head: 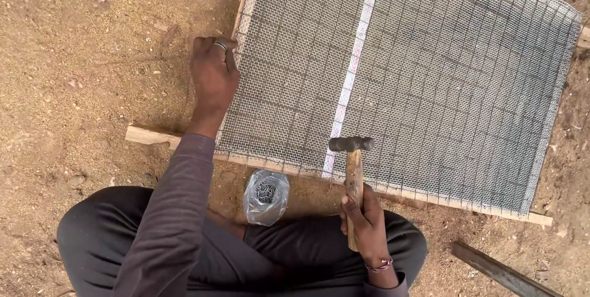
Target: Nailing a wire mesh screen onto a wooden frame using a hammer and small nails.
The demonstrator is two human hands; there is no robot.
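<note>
The right hand was clenched around the lower part of a wooden-handled hammer with a dark metal head. The hammer stood with its long axis running almost straight away from the person, the handle end toward the lap and the head at the far end. The head lay crosswise to the handle, its two ends pointing left and right, and it sat over the near edge of a large sheet of grey wire mesh, just beside a pale white strip that ran up the mesh from near edge to far edge. Whether the head touched the mesh could not be told.

The left hand, with a ring on one finger, was pressed down at the left edge of the mesh, fingers curled; whether it pinched anything small there could not be told. The left arm, in a dull purple sleeve, reached out across the near wooden batten.

The mesh was spread over a frame of light wooden battens, one showing along the near edge and sticking out past the mesh at the left, another along the left side. A small clear plastic bag of dark nails lay on the sandy brown ground just in front of the near batten, between the person's knees and between the two arms. A dark flat metal bar lay on the ground to the right, well apart from the hammer. The person sat cross-legged in dark trousers.
</note>
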